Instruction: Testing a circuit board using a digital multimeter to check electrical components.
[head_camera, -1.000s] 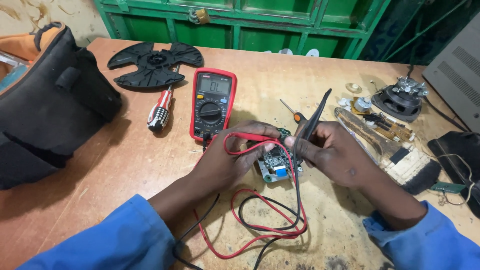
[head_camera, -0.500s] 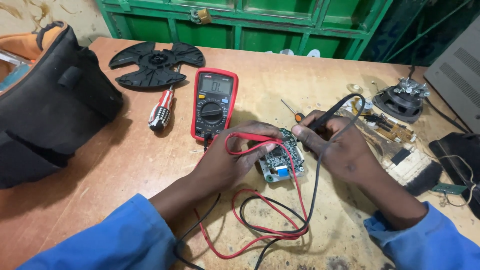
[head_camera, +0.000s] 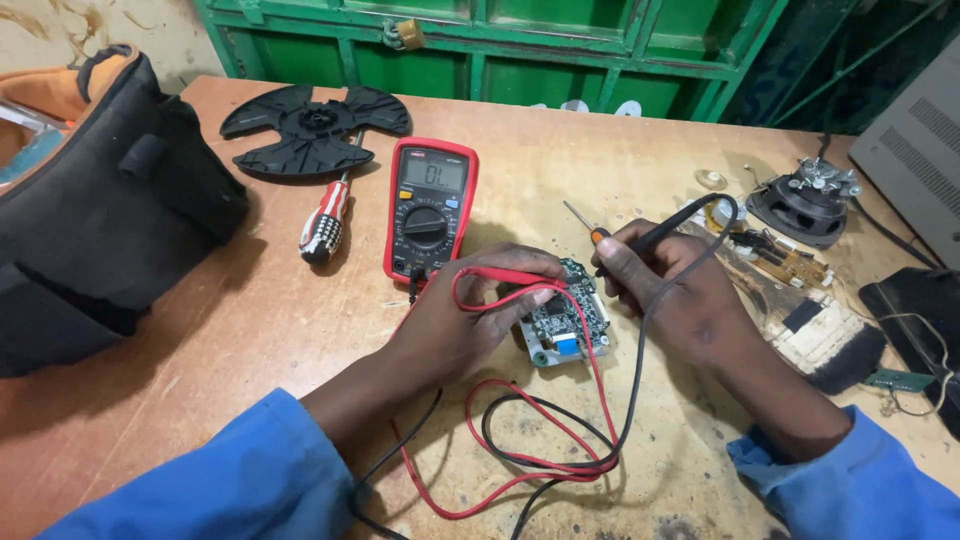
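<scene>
**Hands hold both probes at a small circuit board as the black lead swings low**

Left hand and right hand are seen over a small circuit board lying flat near the middle of a worn wooden table. The red probe is pinched between the left thumb and fingers, its tip hidden at the board's upper edge. The black probe is gripped pen-style in the closed fingers of the right hand, pointing down toward the board's right corner; whether it touches cannot be told.

Compared with a second ago, the black probe has been lowered from a steep upward tilt to a shallow slant, and its black lead is now arched over the right hand instead of trailing behind it. The left hand and the board are shown much as they were. The red lead is looped on the table in front of the board, tangled with the black one.

A red-cased digital multimeter is set just behind the left hand, its display lit. A screwdriver with a red-and-white striped handle lies to its left, beside a black plastic fan blade. A black bag occupies the left edge, and a small speaker stands at the far right.
</scene>
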